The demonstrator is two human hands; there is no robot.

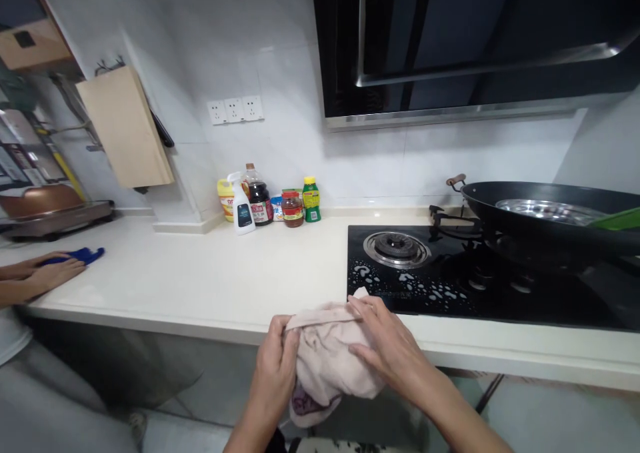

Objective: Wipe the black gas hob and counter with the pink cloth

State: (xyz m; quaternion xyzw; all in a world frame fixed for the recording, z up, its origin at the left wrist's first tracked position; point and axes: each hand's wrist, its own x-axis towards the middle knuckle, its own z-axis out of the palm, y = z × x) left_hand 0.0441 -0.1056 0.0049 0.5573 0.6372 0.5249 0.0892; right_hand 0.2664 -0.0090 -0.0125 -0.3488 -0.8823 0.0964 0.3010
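Observation:
A bunched, pale pink cloth [333, 353] with a purple patch at its lower end hangs at the counter's front edge between my two hands. My left hand [277, 356] has its fingers wrapped round the cloth's left side. On the right side my right hand [383, 336] grips the cloth, thumb and fingers curved over it. Just beyond my right hand lies the black glass gas stove [415, 299], its front left part dotted with white foam or liquid drops. The left burner [397, 246] carries no pan.
A large black wok [540, 233] with a metal lid-like piece and green handle inside sits on the right burner. A spray bottle [243, 206], sauce bottle [259, 199] and jars stand along the wall. At left, another person's hands [57, 273] press a blue cloth [83, 256] on the counter [200, 279].

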